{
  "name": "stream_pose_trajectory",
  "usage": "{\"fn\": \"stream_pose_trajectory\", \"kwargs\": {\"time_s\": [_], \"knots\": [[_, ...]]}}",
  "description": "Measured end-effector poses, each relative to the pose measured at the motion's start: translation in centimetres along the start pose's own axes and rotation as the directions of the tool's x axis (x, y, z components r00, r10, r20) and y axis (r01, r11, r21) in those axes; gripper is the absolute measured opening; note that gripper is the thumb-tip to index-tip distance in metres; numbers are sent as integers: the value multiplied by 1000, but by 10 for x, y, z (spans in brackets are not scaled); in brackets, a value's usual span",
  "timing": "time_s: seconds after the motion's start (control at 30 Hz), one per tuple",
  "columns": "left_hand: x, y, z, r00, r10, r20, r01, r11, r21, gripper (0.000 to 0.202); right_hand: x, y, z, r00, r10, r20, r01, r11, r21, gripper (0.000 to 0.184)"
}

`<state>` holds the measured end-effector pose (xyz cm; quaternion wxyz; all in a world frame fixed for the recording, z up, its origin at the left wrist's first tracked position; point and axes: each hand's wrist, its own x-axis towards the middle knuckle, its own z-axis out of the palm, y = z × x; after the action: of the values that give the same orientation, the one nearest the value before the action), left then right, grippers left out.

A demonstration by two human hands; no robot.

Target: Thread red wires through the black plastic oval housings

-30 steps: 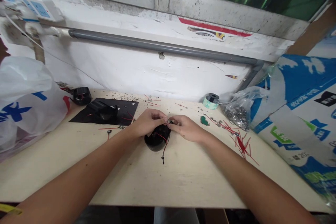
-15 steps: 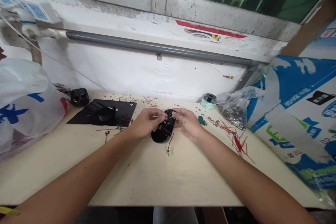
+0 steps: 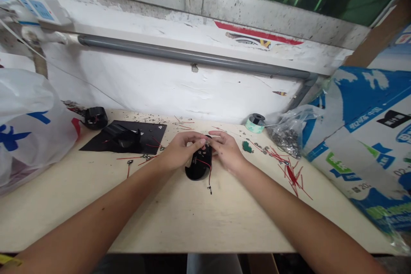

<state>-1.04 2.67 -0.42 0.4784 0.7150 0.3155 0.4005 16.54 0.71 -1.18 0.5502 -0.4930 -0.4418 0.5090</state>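
A black oval plastic shell (image 3: 196, 170) stands tilted on the table between my two hands, its open face towards me. My left hand (image 3: 182, 150) is closed at the shell's upper left, thumb and fingertips pressed together over its inside. My right hand (image 3: 227, 150) grips the upper right edge, with its thumb and forefinger meeting the left fingertips. Whatever small part lies under the fingertips is hidden. From the shell a thin red wire (image 3: 210, 175) hangs out over the lower right rim. It ends in a small metal contact (image 3: 209, 189) on the table.
At left, a black sheet (image 3: 150, 130) bears another black shell (image 3: 122, 136); a black housing (image 3: 95, 117) and a white plastic bag (image 3: 32, 124) are beyond. Rightward lie cut red wires (image 3: 291, 174), a green piece (image 3: 247, 146), a spool (image 3: 255, 123) and a bag of metal parts (image 3: 285, 137).
The shell has tipped more upright, and its hanging wire end has shifted slightly right and towards me. My hands have come closer together at the upper end.
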Motion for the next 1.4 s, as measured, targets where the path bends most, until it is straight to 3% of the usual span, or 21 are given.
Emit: {"fn": "stream_pose_trajectory", "kwargs": {"time_s": [0.1, 0.3, 0.63, 0.73, 0.93, 1.2, 1.4], "knots": [[0, -2, -2, 999, -40, 11, 40, 999, 8, 37, -1, -1, 1, 1000, 14, 5, -14, 1000, -10, 43], [1, -8, -2, 999, -44, 26, 47, 990, -134, 36, 0, -1, 0, 999, 25, 25, -25, 1000, 4, 43], [1, -3, -3, 1000, -17, -5, 16, 991, -136, 25, 3, -4, -6, 999, 34, -8, -34, 999, 17, 32], [1, -2, -2, 998, -42, -51, 39, 998, -59, 23, 6, -3, -9, 999, 37, -31, -37, 999, 15, 25], [-1, 1, 1, 994, -58, -93, 83, 954, 288, 16, 11, 1, -11, 999, 13, -39, -12, 1000, 7, 21], [-4, -7, 0, 998, 27, 52, -41, 952, 302, 16, 11, 4, -12, 998, 1, -65, -4, 999, -45, 18], [-4, -5, 1, 997, 37, 62, -56, 939, 339, 16, 15, 10, -15, 978, -207, -31, 194, 952, -236, 24]]}}
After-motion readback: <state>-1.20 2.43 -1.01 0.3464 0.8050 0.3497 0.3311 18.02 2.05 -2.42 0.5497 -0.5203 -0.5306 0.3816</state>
